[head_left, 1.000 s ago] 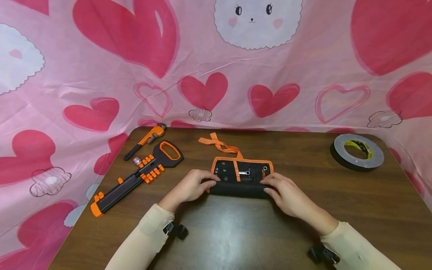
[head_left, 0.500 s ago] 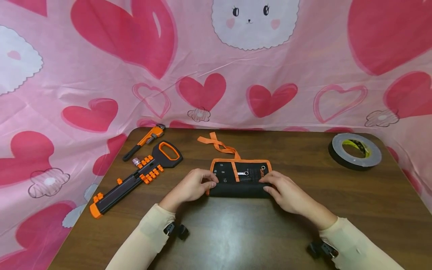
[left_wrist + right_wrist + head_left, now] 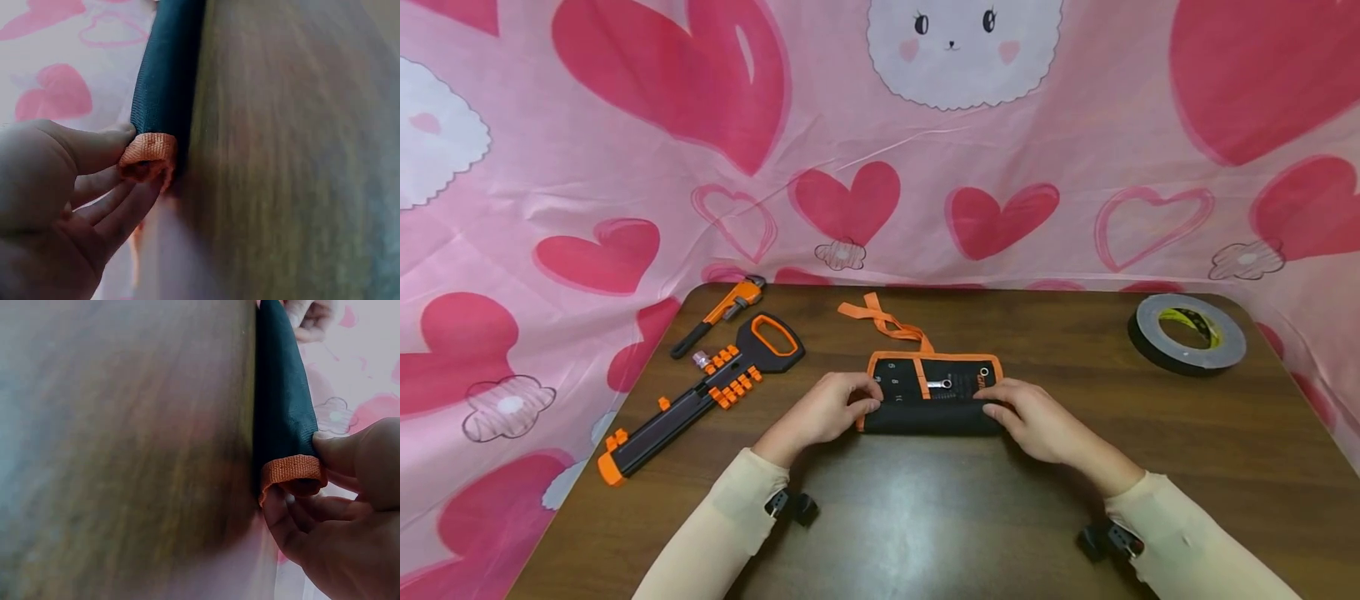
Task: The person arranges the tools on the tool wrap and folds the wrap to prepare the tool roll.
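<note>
A black fabric tool roll (image 3: 932, 417) with orange edging lies on the table, its near part rolled up into a tube. Printed numbers and a small wrench (image 3: 940, 384) in a pocket show on its flat far part. An orange tie strap (image 3: 891, 322) trails from its far edge. My left hand (image 3: 835, 407) pinches the rolled part's left end, thumb on the near side. At the right end, my right hand (image 3: 1037, 419) pinches the roll the same way. Both wrist views show the orange-edged ends of the tube (image 3: 165, 81) between thumb and fingers.
On the left lie an orange pipe wrench (image 3: 722, 312) and a black-and-orange rack with a handle (image 3: 700, 400), a small clear pinkish piece (image 3: 701, 359) beside it. A roll of tape (image 3: 1187, 333) lies at the back right. A pink heart-patterned cloth (image 3: 925, 200) hangs behind the table.
Both hands keep their grip at the roll's ends. The rolled part has turned slightly away from me, covering a little more of the printed numbers. The whole view has shifted slightly.
</note>
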The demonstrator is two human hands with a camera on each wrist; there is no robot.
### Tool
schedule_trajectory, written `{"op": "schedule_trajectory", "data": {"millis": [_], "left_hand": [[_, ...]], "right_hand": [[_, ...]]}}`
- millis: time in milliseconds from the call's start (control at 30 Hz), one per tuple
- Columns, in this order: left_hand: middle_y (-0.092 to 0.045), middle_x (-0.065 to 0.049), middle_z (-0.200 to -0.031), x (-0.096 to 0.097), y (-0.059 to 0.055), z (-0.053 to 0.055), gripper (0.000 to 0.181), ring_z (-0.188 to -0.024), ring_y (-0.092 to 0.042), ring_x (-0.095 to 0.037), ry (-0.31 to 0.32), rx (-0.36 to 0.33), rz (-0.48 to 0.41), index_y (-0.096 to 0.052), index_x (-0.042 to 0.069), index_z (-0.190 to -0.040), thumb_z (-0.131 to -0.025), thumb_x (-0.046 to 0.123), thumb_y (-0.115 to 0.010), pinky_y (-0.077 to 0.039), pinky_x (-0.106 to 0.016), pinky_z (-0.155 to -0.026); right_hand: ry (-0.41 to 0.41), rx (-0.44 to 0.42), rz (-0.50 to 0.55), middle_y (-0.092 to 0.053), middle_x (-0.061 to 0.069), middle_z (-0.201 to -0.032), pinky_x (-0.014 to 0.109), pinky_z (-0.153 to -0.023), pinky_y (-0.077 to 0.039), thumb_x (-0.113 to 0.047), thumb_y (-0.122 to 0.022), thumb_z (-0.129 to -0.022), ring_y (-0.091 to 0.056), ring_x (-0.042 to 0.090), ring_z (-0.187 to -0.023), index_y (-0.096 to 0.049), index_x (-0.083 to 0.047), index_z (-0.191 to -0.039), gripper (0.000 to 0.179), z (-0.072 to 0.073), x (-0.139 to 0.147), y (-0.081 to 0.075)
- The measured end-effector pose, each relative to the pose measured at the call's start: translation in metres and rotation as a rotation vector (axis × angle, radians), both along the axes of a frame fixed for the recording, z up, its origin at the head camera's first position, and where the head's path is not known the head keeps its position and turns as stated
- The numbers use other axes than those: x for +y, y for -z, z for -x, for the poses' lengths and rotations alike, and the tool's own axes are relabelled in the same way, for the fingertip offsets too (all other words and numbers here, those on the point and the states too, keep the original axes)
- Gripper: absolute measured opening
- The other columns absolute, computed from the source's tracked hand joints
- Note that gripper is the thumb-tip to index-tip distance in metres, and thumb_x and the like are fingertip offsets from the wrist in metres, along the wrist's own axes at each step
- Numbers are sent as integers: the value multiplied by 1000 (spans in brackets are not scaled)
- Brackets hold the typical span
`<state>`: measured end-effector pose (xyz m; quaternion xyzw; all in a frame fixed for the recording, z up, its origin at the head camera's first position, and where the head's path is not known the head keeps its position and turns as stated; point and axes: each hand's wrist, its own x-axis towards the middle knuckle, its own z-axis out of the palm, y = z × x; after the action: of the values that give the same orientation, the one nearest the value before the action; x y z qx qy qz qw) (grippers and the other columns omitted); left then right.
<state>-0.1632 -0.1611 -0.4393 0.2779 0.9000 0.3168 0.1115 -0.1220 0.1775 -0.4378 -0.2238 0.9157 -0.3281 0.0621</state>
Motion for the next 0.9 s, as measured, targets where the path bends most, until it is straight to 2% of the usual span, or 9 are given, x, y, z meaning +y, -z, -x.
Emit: {"op": "schedule_trajectory", "data": {"millis": [100,200,333,567,700,800,900], "left_hand": [[-76,-2,-111,0,-6,-5,12,-101,-69,-15,89,143,113,-79,12,-111,-101,17,-78,-61,-38,-96],[-73,-5,-125,0,-11,-10,30,-118,-69,-22,181,211,179,-78,8,-119,-97,27,-84,-59,-43,-106],[-68,-8,-139,-4,-13,-12,49,-130,-65,-24,240,170,205,-74,6,-131,-92,31,-89,-55,-43,-113],[-63,-5,-147,-14,-5,-4,47,-136,-63,-22,281,87,171,-68,8,-140,-97,19,-83,-54,-42,-114],[-66,-5,-146,-16,-3,-2,44,-133,-65,-22,290,87,140,-69,9,-141,-99,15,-80,-56,-42,-111],[-68,-6,-145,-17,-2,-1,42,-130,-68,-21,284,92,112,-71,9,-140,-99,12,-79,-58,-41,-109],[-70,-7,-144,-18,-2,0,41,-129,-69,-21,287,95,89,-72,9,-139,-99,10,-78,-59,-41,-108]], "right_hand": [[-18,-4,1,-76,15,-122,61,-103,-56,-8,-66,-106,-71,33,-113,-76,-1,-126,23,2,-1,-1],[-31,-7,-2,-77,15,-123,61,-103,-56,-9,-64,-107,-71,34,-115,-76,-1,-126,23,5,-1,-2],[-40,-42,10,-76,17,-124,63,-105,-54,-11,-64,-108,-71,37,-118,-76,-1,-126,25,9,2,0],[-69,-50,7,-76,20,-126,60,-102,-56,-26,-62,-111,-71,37,-116,-76,-3,-130,33,28,17,29],[-52,-116,10,-76,20,-129,65,-105,-53,-22,-63,-110,-69,41,-121,-75,-3,-131,31,22,11,13],[-9,-141,25,-75,19,-132,67,-107,-52,-17,-65,-108,-69,39,-123,-75,-4,-133,30,17,6,1],[55,-107,42,-77,14,-127,60,-104,-55,-15,-70,-105,-70,32,-115,-76,-6,-129,26,12,3,-1]]}}
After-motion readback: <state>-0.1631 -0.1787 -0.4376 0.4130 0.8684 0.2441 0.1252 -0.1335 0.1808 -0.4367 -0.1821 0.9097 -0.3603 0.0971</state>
